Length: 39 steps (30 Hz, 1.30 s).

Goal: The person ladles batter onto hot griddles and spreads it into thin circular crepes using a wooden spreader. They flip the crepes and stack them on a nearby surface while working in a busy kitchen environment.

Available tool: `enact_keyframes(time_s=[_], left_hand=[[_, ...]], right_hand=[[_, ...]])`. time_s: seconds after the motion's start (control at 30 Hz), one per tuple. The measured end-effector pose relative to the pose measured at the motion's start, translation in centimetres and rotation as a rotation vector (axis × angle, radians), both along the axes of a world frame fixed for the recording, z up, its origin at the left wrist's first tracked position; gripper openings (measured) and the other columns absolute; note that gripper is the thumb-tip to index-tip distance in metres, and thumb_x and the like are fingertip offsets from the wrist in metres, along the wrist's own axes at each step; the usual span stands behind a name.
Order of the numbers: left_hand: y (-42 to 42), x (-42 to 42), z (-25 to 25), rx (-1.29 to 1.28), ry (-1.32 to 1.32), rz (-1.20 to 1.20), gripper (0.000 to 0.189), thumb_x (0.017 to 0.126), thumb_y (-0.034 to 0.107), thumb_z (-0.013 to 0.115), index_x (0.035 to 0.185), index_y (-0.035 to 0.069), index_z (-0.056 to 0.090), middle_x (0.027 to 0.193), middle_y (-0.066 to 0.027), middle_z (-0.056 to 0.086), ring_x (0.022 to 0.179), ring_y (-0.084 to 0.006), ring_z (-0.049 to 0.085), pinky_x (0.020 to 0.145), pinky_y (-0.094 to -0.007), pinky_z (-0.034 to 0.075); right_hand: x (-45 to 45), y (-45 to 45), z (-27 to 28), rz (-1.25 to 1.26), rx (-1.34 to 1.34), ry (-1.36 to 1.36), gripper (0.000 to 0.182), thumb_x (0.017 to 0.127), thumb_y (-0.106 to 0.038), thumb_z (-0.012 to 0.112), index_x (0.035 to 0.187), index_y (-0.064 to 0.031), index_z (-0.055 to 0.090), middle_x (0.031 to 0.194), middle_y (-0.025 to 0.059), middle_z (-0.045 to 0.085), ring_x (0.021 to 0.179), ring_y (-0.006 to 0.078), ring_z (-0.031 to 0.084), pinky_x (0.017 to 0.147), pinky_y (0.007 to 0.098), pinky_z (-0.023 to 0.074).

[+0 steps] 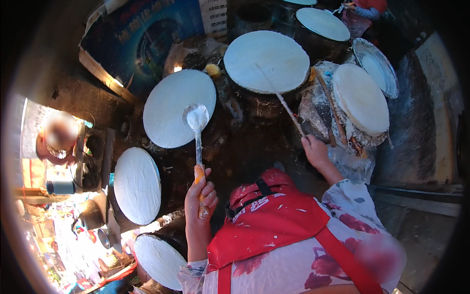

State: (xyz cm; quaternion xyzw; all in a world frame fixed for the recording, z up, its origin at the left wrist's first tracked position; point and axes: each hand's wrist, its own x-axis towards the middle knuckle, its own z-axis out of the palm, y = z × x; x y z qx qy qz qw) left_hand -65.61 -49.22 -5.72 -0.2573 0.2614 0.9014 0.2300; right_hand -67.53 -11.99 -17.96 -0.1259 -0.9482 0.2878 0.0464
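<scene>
My left hand (201,196) grips the orange, worn handle of a metal ladle (198,147). White batter-like stuff coats the ladle's bowl, which appears in front of a round white-coated pan or griddle (165,106). In my right hand (316,152) is a thin pale stick (290,110), pointing away from me. Its far end overlaps a larger white-coated round griddle (266,55) on a dark stand; whether it touches the surface I cannot tell. Two more white rounds, an upright-looking oval (137,185) and a lower one (159,261), lie to the left.
At right, a thick white round stack (361,99) rests on a crusted support, beside a metal basin (391,79) with white contents. Another white round (323,24) stands farther back, near a person in red (361,14). A blue printed board (143,40) leans at upper left.
</scene>
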Motion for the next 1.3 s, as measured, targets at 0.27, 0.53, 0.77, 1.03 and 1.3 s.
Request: enact_keyframes(time_s=[0.27,0.53,0.77,1.03,1.3], left_hand=[[7.1,-3.9,-0.4,0.114,0.038,-0.066,0.030,0.096,0.015,0.043,0.123,0.005,0.047,0.060,0.0022,0.038,0.040,-0.0072,0.036,0.038,-0.0205,0.028],[11.4,-6.3,-0.8,0.139,0.043,-0.050,0.031,0.096,0.016,0.041,0.125,0.005,0.046,0.061,0.0019,0.039,0.042,-0.0076,0.036,0.039,-0.0219,0.029],[11.8,-6.7,-1.8,0.124,0.028,-0.015,0.031,0.097,0.016,0.040,0.125,0.005,0.046,0.061,0.0017,0.038,0.043,-0.0077,0.036,0.040,-0.0218,0.030],[10.5,-5.7,-2.1,0.038,-0.007,-0.032,0.031,0.097,0.016,0.040,0.124,0.001,0.047,0.061,0.0027,0.035,0.043,-0.0066,0.034,0.040,-0.0211,0.029],[8.4,-4.2,-2.6,0.035,-0.034,-0.099,0.026,0.094,0.015,0.047,0.118,0.005,0.048,0.063,0.0015,0.038,0.043,-0.0076,0.036,0.040,-0.0209,0.029]], right_hand=[[-0.2,13.1,-0.5,-0.353,0.067,-0.026,0.034,0.082,-0.036,0.059,0.094,-0.0049,0.060,0.081,0.0207,0.065,0.077,0.0389,0.062,0.066,0.0460,0.0479],[1.2,15.5,-0.6,-0.296,0.048,-0.168,0.034,0.080,-0.034,0.063,0.093,-0.0030,0.060,0.072,0.0179,0.062,0.070,0.0355,0.061,0.062,0.0446,0.0448],[2.2,15.2,1.2,-0.203,0.143,-0.186,0.030,0.080,-0.032,0.063,0.092,-0.0050,0.058,0.068,0.0164,0.060,0.068,0.0366,0.061,0.059,0.0460,0.0444],[5.7,12.6,1.8,-0.110,0.149,-0.173,0.025,0.080,-0.029,0.064,0.091,-0.0068,0.056,0.067,0.0165,0.060,0.066,0.0368,0.061,0.058,0.0463,0.0455],[5.2,11.7,5.0,0.010,0.209,-0.242,0.026,0.080,-0.030,0.063,0.090,-0.0070,0.057,0.068,0.0162,0.061,0.066,0.0367,0.061,0.061,0.0467,0.0467]])
